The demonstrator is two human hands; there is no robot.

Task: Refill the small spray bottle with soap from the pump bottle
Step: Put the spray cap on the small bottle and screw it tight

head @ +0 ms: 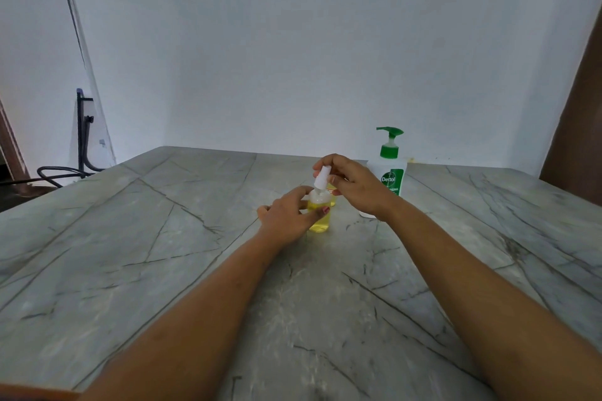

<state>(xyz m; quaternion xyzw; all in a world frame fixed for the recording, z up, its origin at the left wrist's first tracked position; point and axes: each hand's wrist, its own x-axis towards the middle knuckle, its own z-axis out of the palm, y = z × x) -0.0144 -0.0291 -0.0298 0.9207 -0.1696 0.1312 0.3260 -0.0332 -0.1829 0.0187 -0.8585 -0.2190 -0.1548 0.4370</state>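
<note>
small spray bottle (pixel 320 221) upright toward the far edge of the worktop (pixel 163 270), yellow liquid near its shoulder | left hand (pixel 286 221) grip wrapped round its body | right hand (pixel 355 185) grip pinching the white spray head (pixel 321 179) at the neck | pump bottle (pixel 389 169) just behind, untouched | progress: looks filled; probably only capping remains, though uncapping cannot be excluded

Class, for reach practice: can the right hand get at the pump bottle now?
Probably yes: the pump bottle stands just behind the right hand, nothing between, though that hand pinches the spray top.
</note>
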